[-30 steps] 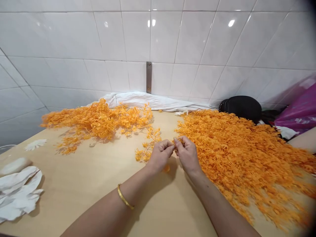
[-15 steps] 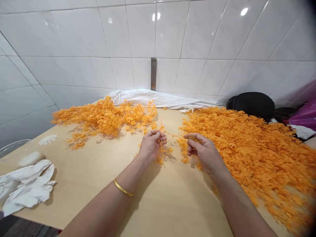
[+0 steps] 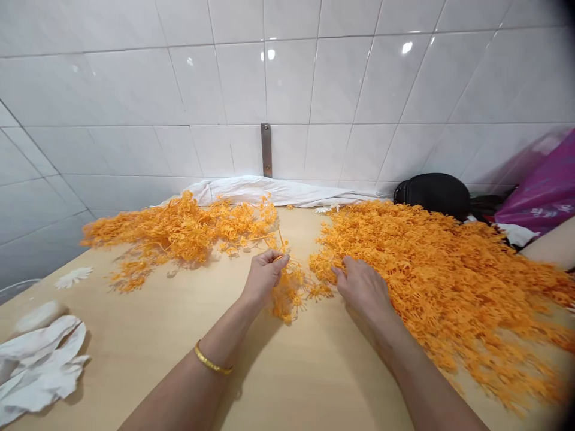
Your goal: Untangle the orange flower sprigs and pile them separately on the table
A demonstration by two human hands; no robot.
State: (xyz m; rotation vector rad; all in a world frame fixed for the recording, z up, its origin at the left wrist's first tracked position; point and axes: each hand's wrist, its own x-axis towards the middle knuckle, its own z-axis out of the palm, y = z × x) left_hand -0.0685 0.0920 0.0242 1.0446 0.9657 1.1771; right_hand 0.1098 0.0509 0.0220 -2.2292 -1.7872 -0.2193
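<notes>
My left hand (image 3: pixel 265 275) is closed, thumb and fingers pinching the thin stems of several orange artificial flower sprigs (image 3: pixel 290 299), whose heads hang below and to the right of it. To the right, my right hand (image 3: pixel 363 286) lies palm down at the near left edge of a large heap of the same orange flowers (image 3: pixel 431 263). Its thumb and forefinger are apart, with orange blossoms in front of them; the other fingertips are hidden. A smaller orange flower pile (image 3: pixel 188 227) spreads beyond my left hand.
On the left of the wooden table (image 3: pixel 148 335) lie a white daisy-like flower head (image 3: pixel 74 276), a pale rounded object (image 3: pixel 40 316) and crumpled white cloth (image 3: pixel 45 365). White cloth (image 3: pixel 269 191) runs along the tiled wall. A black case (image 3: pixel 433 194) and purple bag (image 3: pixel 539 188) stand back right.
My right hand has left the stem it was at and turned palm down onto the heap's edge. My left hand still grips its stems, slightly lower. The view has shifted.
</notes>
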